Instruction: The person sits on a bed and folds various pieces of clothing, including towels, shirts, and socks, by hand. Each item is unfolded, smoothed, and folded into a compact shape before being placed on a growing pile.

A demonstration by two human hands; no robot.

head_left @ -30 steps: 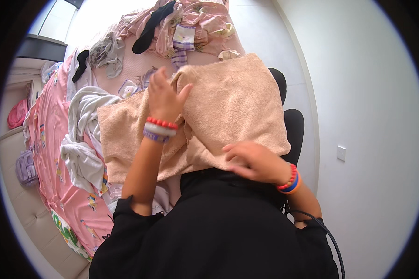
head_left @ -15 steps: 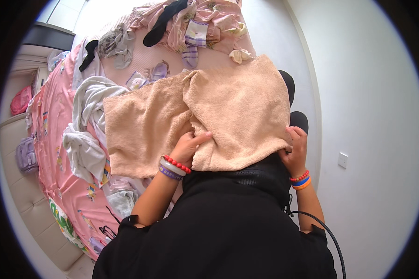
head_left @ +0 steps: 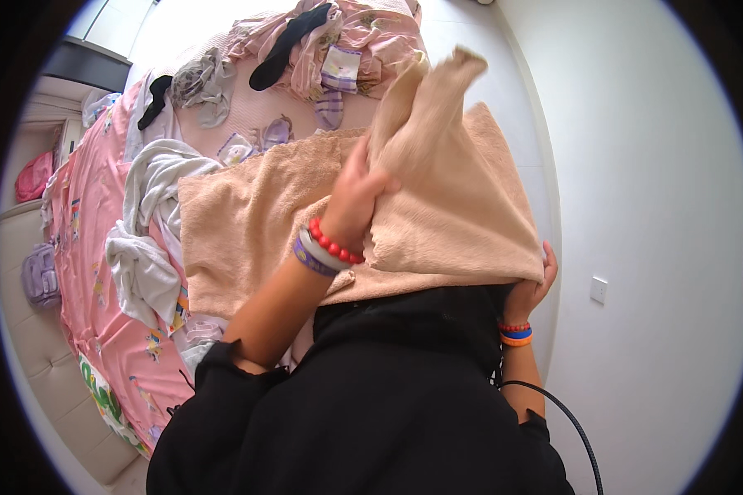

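Observation:
A peach-coloured towel (head_left: pixel 256 223) lies across my lap and the bed beside me, partly doubled over. My left hand (head_left: pixel 355 196) is closed on its upper layer near the middle, and a bunched flap stands up beyond the fingers. At the towel's right edge is my right hand (head_left: pixel 533 285), with fingers curled round the border. Part of that hand is hidden by the cloth.
A white cloth (head_left: pixel 161 186) lies left of the towel on the pink bedding (head_left: pixel 99 272). Farther off are black socks (head_left: pixel 293 48), purple-striped socks (head_left: pixel 328 109) and a grey garment (head_left: pixel 210 87). The white wall (head_left: pixel 636 181) stands close on my right.
My left hand has moved up and forward, lifting the towel's upper layer into a raised flap. My right hand has shifted slightly down along the right edge.

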